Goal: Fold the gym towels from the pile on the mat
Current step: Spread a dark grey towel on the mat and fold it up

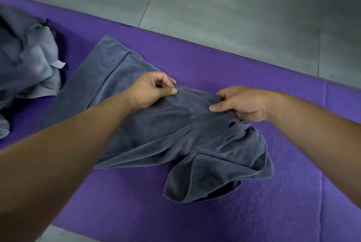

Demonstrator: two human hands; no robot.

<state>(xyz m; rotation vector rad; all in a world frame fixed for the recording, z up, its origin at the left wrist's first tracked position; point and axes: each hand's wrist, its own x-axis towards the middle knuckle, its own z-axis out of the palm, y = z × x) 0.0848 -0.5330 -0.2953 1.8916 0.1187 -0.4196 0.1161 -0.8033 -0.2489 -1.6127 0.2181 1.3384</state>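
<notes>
Grey tiled floor (234, 7) filled the space beyond the far edge of the purple mat (214, 61), which ran slantwise through the view. On the middle of the mat lay one dark grey towel (175, 130). Its part toward the mat's left end lay flat with a straight fold line, and its part toward the mat's near edge was bunched and rumpled. At the left end of the mat sat the pile (29, 56) of unfolded grey towels, with a small white label (58, 64) sticking out.

Over the middle of the mat, the left hand (150, 89) pinched the towel's upper edge between thumb and curled fingers. The right hand (244, 105) pinched the same edge a little further along, thumb on top. The cloth between them was drawn nearly taut.

The step looked like spreading or squaring up this one towel before its fold, so the task seemed early. The next move probably called for pulling the rumpled part flat and matching edges. The soft cloth would likely sag if not kept taut.
</notes>
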